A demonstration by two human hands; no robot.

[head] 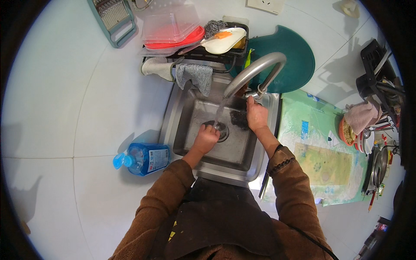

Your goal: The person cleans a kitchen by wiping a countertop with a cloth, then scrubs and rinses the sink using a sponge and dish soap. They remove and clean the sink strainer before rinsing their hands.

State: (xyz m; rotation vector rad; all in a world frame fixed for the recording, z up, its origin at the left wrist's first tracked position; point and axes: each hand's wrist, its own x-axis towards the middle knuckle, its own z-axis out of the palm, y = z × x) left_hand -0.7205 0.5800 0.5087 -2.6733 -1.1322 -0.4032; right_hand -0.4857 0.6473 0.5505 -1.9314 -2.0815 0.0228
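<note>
Water runs from the curved metal faucet [263,66] into the stainless steel sink [234,154]. My right hand [257,114] grips the faucet handle [252,94] at the spout's base. Down in the basin, my left hand [206,139] is at the stream with its fingers bent, beside the drain [224,134]. Its fingertips are partly hidden, so whether it holds anything is unclear. A dark scouring pad [239,119] lies against the basin's right side, left of my right wrist.
Left of the sink is a blue liquid soap bottle [139,159]. Behind it, a black rack [195,56] bears plastic containers [172,32], a steel wool scrubber [214,27] and hanging cloths [194,75]. A green cutting board [292,61] leans behind the faucet. A green mat [292,130] covers the right counter.
</note>
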